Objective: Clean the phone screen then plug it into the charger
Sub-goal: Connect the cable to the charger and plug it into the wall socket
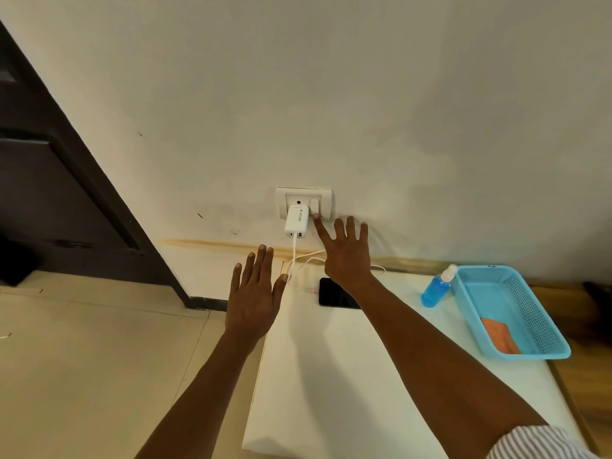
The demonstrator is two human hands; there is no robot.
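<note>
A black phone (332, 293) lies screen up on the white table (347, 376), partly under my right forearm. A white charger (296, 223) sits in the wall socket plate (304, 202); its white cable (306, 260) drops to the table, with the plug end lying just left of the phone. My right hand (346, 251) is spread flat against the wall, its index fingertip touching the socket plate just below the switch. My left hand (255, 293) hovers open, fingers apart, over the table's left edge, holding nothing.
A blue spray bottle (437, 288) lies beside a blue plastic basket (530, 313) at the right of the table, with an orange cloth (500, 334) inside it. A dark door (49, 180) stands at the left. Tiled floor lies below left.
</note>
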